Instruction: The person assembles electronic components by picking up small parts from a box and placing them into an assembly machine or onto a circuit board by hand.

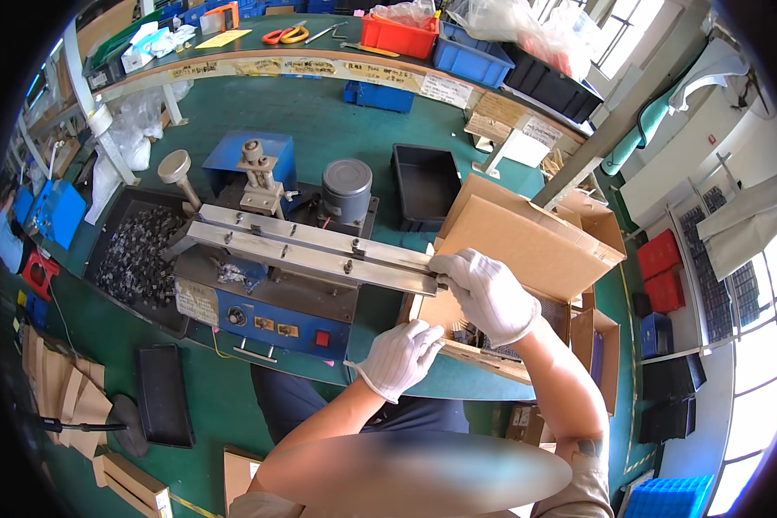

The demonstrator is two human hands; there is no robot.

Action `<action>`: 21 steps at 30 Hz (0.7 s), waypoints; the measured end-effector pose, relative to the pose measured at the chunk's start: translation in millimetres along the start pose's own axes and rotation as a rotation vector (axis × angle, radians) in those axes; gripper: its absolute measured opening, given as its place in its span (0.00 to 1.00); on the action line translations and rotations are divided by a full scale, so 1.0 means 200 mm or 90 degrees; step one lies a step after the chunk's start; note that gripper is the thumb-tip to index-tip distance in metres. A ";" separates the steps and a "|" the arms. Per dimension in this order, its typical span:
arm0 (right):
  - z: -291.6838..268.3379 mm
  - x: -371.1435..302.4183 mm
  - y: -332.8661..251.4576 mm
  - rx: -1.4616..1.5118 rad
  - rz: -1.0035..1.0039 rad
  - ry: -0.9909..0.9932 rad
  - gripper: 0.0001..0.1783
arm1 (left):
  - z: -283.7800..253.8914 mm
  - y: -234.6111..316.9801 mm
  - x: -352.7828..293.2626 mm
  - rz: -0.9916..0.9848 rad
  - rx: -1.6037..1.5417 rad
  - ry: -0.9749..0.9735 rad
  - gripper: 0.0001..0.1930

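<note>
A bench machine with a blue front panel point(272, 325) stands before me, carrying two long pale metal rails point(311, 255) that slope down to the right. My right hand point(489, 298), in a white striped glove, closes its fingers at the rails' right end; whatever lies in the pinch is hidden. Below that end is my gloved left hand point(399, 357), its fingers drawn together at the near left edge of an open cardboard box point(501, 367). What those fingers hold, if anything, I cannot make out. Small dark pieces point(468, 335) lie inside the box, partly covered by my right hand.
A black tray point(134, 259) of many small dark parts sits left of the machine. Behind it are a grey motor point(347, 190) and a black bin point(426, 186). A raised cardboard flap point(527, 237) stands beyond my right hand. A shelf point(319, 65) crosses the back.
</note>
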State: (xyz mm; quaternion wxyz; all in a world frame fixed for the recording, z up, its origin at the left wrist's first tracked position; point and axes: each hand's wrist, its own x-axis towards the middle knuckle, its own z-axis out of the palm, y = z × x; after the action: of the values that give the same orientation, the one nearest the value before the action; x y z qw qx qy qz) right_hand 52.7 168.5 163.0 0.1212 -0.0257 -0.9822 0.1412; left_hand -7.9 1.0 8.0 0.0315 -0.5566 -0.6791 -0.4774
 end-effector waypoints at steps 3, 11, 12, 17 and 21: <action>-0.01 0.01 -0.03 0.044 0.013 0.080 0.16 | 0.00 0.00 -0.01 -0.005 -0.001 0.002 0.10; 0.15 -0.15 0.13 -0.204 0.195 -0.434 0.19 | -0.02 0.00 0.00 -0.019 -0.011 -0.016 0.10; 0.20 -0.18 0.15 -0.201 0.199 -0.411 0.19 | -0.02 0.01 0.00 -0.025 -0.006 -0.026 0.10; 0.31 -0.24 0.24 -0.138 0.125 -0.306 0.18 | -0.01 0.01 0.01 -0.027 -0.019 -0.022 0.10; 0.14 -0.18 0.14 0.069 0.273 -0.147 0.14 | -0.01 0.00 0.00 -0.014 -0.014 0.001 0.10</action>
State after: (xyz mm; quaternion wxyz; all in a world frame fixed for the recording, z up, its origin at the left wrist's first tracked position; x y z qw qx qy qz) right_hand 80.3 183.8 120.5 -0.0231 -0.2107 -0.9527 0.2178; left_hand -8.8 -0.1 9.1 0.0205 -0.5494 -0.6796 -0.4856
